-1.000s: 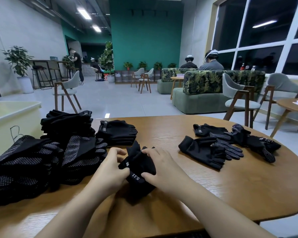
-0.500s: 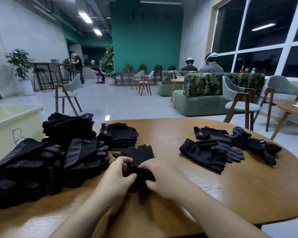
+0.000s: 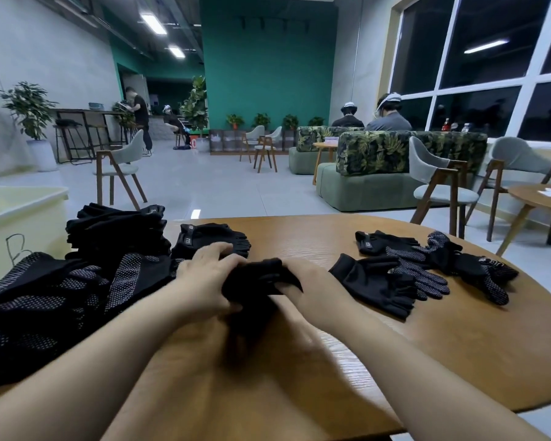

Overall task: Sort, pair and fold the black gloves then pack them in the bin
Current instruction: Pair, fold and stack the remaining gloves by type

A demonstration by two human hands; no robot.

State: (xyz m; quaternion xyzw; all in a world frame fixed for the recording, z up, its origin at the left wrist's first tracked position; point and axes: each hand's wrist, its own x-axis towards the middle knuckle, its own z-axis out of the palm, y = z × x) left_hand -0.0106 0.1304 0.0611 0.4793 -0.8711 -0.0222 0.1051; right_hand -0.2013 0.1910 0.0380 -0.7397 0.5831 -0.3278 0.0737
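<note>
A round wooden table (image 3: 395, 361) with a pronounced straight grain and a smooth rounded edge fills the lower part of the view. At its left edge a pale yellow bin (image 3: 19, 218) with a thick rim and glossy walls is seen; a letter is scrawled on its side in dark marker. The left part of the tabletop is covered by a large heap of black knit gloves (image 3: 45, 297), their palms studded with rows of small pale grip dots, and behind it a stack of plain black gloves (image 3: 118, 232) is piled in flat layers. Just right of that stack a neat folded pile (image 3: 209, 238) of soft matte fabric is laid, a small woven label showing on its cuff. On the right side a loose cluster of unsorted gloves (image 3: 427, 268) is spread, some plain and fingerless, some dotted, overlapping one another. At the centre, close to the near edge, a bunched black glove bundle (image 3: 258, 281) is held just above the wood between both hands; its outline is blurred. The left hand (image 3: 204, 281) is curled over the bundle's left side, thumb below and fingers above, pinching the cloth. The right hand (image 3: 312, 291) is wrapped round the right side, its fingertips tucked into the fabric and partly hidden by it.
</note>
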